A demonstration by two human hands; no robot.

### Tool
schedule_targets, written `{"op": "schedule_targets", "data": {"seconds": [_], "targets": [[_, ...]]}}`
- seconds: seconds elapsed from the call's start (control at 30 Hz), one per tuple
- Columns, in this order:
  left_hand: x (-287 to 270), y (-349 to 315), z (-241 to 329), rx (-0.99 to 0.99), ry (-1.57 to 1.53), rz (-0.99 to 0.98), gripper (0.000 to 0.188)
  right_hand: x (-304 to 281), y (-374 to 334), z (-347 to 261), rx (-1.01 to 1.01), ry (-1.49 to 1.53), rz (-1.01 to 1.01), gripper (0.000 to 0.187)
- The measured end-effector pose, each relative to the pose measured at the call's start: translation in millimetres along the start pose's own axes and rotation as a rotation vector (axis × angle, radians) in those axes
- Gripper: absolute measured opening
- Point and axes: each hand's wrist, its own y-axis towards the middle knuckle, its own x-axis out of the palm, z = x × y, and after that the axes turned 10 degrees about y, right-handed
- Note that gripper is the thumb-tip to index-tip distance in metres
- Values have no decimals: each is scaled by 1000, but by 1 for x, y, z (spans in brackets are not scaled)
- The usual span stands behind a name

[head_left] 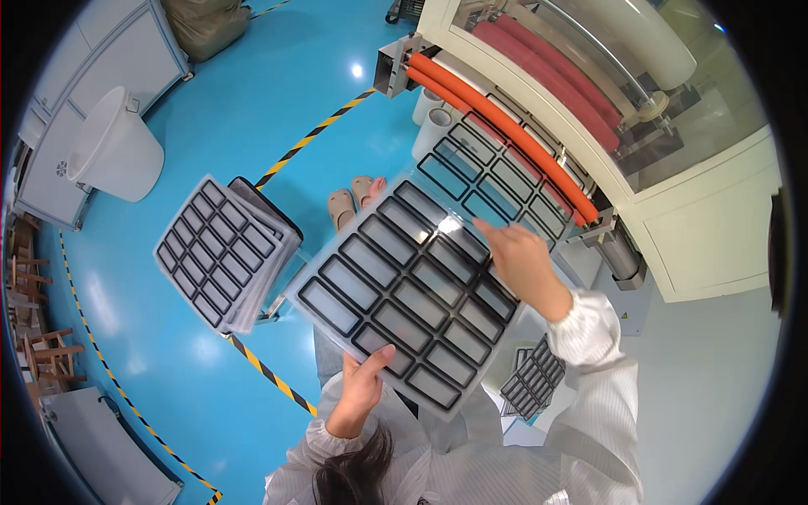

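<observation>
left hand (364,383) pinches the black-gridded plastic sheet (411,324), probably to steady it, right hand (519,259)'s curled nearer the orange roller (505,123), hold unclear

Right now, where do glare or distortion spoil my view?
In the head view, glare washes out part of the held sheet beside the right hand; in the head view, bright spots shine off the blue floor; in the head view, the striped tape at far left bows and the corners go black.
</observation>
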Motion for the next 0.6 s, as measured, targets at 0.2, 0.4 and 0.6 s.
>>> {"op": "schedule_targets", "data": {"seconds": [0.2,0.4,0.6], "targets": [[-12,-6,3,2,31,38,42,-55,-102,-15,176,-217,-242,41],[-19,-4,23,8,43,154,44,-97,-130,-19,488,424,-144,20],[-86,36,81,203,212,311,32,-77,-145,1,729,833,-115,14]]}}
